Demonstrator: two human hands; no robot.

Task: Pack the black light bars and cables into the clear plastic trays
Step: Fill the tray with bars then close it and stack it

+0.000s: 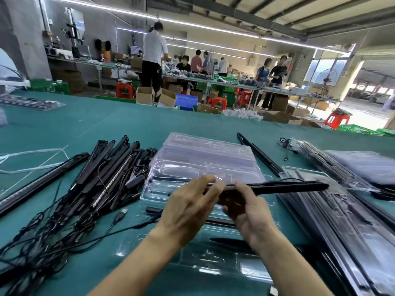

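Observation:
Both my hands hold one black light bar (284, 187) level above an open clear plastic tray (162, 191) in front of me. My left hand (188, 206) pinches its left end from above, and my right hand (245, 210) grips it just to the right, fingers curled round it. The bar's free end points right. Black pieces lie in the tray under my hands. A pile of black light bars with tangled cables (102, 178) lies on the left. A stack of clear trays (205, 152) sits behind the open one.
Filled trays (342, 221) lie stacked at the right, with more clear trays (363, 165) behind them. Two loose black bars (260, 157) lie on the green table (106, 122). White strapping (32, 159) trails at the left. People work at benches far behind.

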